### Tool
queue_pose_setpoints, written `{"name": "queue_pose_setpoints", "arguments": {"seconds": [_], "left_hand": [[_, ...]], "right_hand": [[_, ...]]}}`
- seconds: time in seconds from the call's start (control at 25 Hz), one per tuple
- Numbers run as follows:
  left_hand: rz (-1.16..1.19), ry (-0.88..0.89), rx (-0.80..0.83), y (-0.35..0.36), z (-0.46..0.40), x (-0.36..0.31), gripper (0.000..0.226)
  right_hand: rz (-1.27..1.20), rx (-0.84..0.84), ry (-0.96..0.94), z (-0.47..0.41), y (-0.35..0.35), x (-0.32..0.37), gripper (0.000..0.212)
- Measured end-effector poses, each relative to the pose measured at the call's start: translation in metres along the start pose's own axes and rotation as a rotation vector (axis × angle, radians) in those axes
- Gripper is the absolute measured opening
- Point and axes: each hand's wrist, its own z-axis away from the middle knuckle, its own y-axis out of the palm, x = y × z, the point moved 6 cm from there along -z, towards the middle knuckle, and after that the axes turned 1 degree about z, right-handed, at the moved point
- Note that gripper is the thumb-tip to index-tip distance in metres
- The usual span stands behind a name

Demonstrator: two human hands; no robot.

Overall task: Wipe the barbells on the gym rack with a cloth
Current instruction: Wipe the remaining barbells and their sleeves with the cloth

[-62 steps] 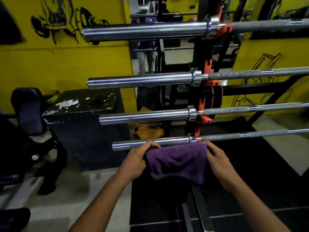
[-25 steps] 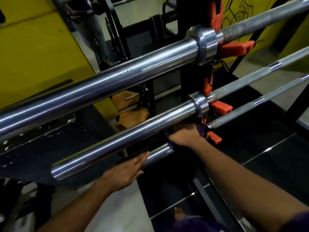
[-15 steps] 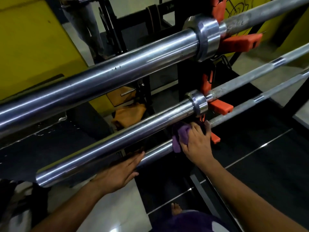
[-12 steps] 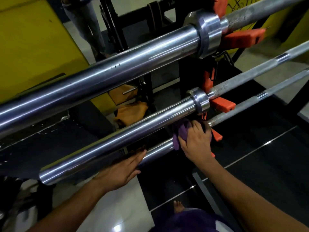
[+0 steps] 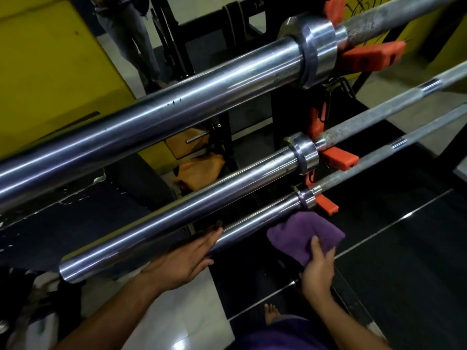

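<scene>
Three steel barbells lie on orange hooks of a black rack: a top barbell (image 5: pixel 177 112), a middle barbell (image 5: pixel 192 210) and the lowest barbell (image 5: pixel 262 215). My right hand (image 5: pixel 317 271) grips a folded purple cloth (image 5: pixel 303 233), held just below and in front of the lowest barbell's sleeve, near its collar (image 5: pixel 307 198). My left hand (image 5: pixel 184 258) has straight fingers, and its fingertips touch the left end of the lowest barbell's sleeve from underneath.
Orange rack hooks (image 5: pixel 340 160) stick out beside the collars. A dark box (image 5: pixel 75 223) stands at the left behind the bars, with a yellow wall (image 5: pixel 50 72) behind it. An orange cloth (image 5: pixel 199 170) lies on the floor behind the rack. A person's legs (image 5: pixel 131 39) show at the top.
My right hand has pulled the purple cloth off the lowest barbell, down and to the right. The cloth is now more spread out. My left hand stayed at the sleeve's end.
</scene>
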Motion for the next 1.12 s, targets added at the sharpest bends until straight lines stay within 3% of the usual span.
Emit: {"name": "queue_pose_setpoints", "arguments": {"seconds": [0.12, 0.24, 0.4, 0.6, 0.68, 0.8, 0.88, 0.92, 1.04, 1.12], "left_hand": [[-0.025, -0.003, -0.022, 0.001, -0.001, 0.002, 0.074], [-0.052, 0.011, -0.028, 0.0, -0.002, 0.0, 0.075], [-0.121, -0.026, -0.035, 0.003, 0.0, 0.002, 0.074], [-0.098, -0.02, -0.013, 0.001, -0.001, 0.005, 0.077], [-0.044, -0.016, 0.014, 0.003, -0.002, 0.006, 0.077], [0.037, 0.002, 0.048, 0.004, -0.004, 0.005, 0.077], [0.049, 0.014, 0.041, 0.003, -0.002, 0.007, 0.077], [0.056, 0.022, 0.034, 0.002, -0.002, 0.008, 0.077], [0.095, 0.036, 0.015, 0.0, -0.002, 0.006, 0.076], [0.101, 0.037, -0.019, -0.005, 0.01, 0.005, 0.075]], "right_hand": [[-0.367, -0.037, 0.382, -0.02, 0.001, -0.023, 0.045], [-0.488, -0.053, 0.356, -0.043, 0.043, -0.004, 0.029], [-0.56, -0.081, 0.38, -0.058, 0.087, 0.001, 0.035], [-0.466, 0.056, 0.368, -0.032, 0.066, 0.003, 0.027], [-0.225, 0.088, 0.314, -0.009, 0.042, 0.005, 0.025], [0.035, 0.034, 0.027, 0.014, 0.011, 0.029, 0.028], [0.137, 0.14, -0.237, 0.029, 0.021, 0.061, 0.027], [0.307, 0.199, -0.42, 0.034, 0.033, 0.076, 0.032], [1.168, 0.355, -1.111, 0.023, 0.076, 0.073, 0.053], [1.494, 0.378, -1.258, 0.0, 0.091, 0.056, 0.064]]}}
